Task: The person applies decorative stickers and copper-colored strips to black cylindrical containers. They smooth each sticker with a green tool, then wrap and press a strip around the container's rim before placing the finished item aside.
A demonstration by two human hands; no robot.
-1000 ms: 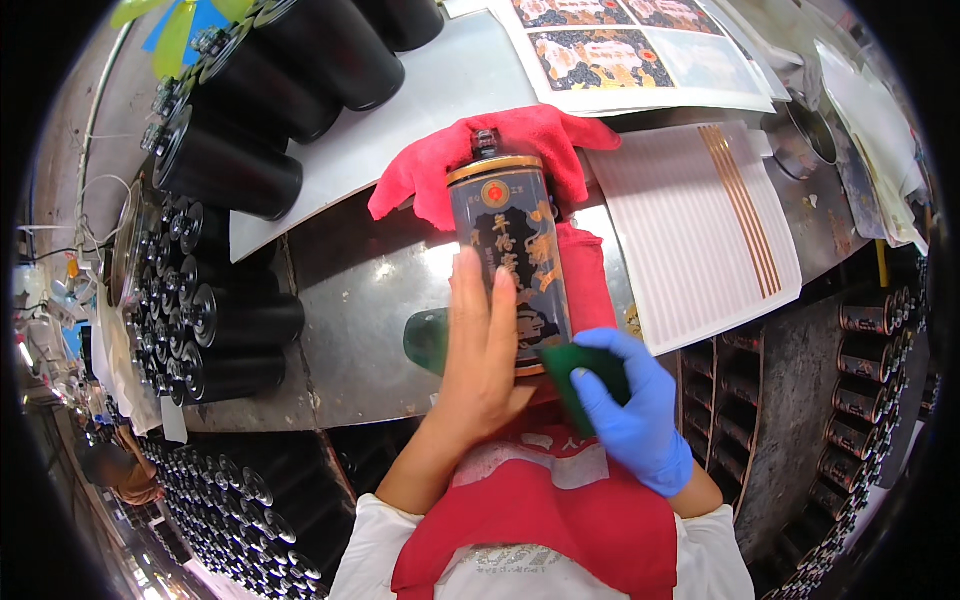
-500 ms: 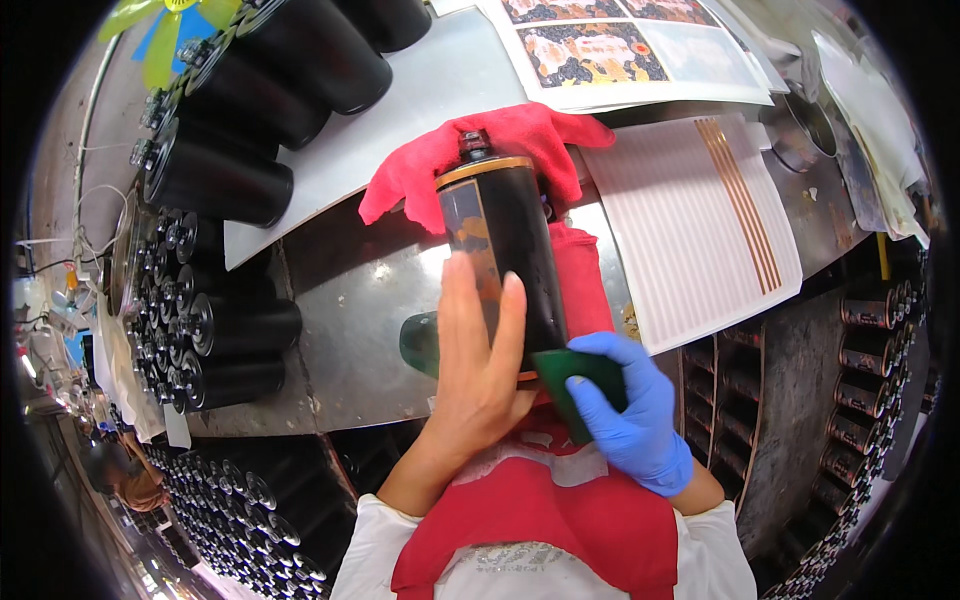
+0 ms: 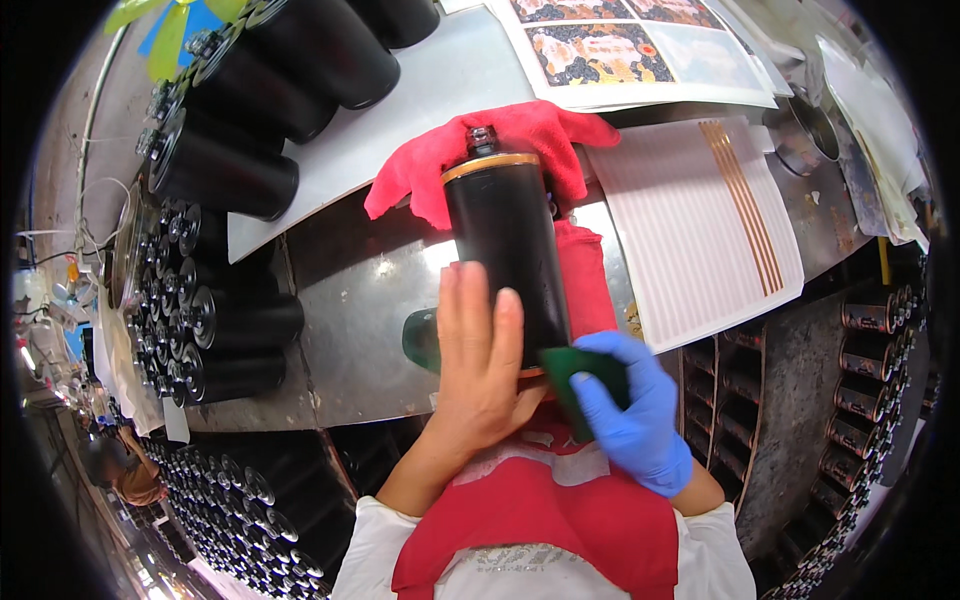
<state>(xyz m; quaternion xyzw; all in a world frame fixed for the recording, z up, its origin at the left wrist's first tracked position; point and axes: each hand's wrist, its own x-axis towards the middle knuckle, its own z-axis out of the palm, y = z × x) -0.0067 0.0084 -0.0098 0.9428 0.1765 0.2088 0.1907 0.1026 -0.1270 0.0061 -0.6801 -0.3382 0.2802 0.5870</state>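
Note:
A black bottle (image 3: 505, 225) with a gold band round its shoulder lies in front of me, its neck away from me on a red towel (image 3: 415, 175). My left hand (image 3: 475, 365), bare, rests on the bottle's lower left side with its fingers stretched out. In a blue glove, my right hand (image 3: 645, 420) grips a dark green flat scraper (image 3: 592, 372) beside the bottle's near end. A red cloth (image 3: 585, 275) shows along the bottle's right side. Left of the bottle, a second dark green piece (image 3: 420, 338) lies on the metal table (image 3: 350, 310), partly behind my left hand.
A white sheet with gold stripes (image 3: 690, 230) lies on the right. Behind it are printed sheets (image 3: 600, 85) and a metal cup (image 3: 803, 135). Several black bottles (image 3: 230, 165) crowd the left side. Racks of decorated bottles (image 3: 865, 355) stand at the right.
The bottle has turned about its length: the patterned strip on its left side is out of sight and plain black faces up. My left fingers have slid slightly toward me.

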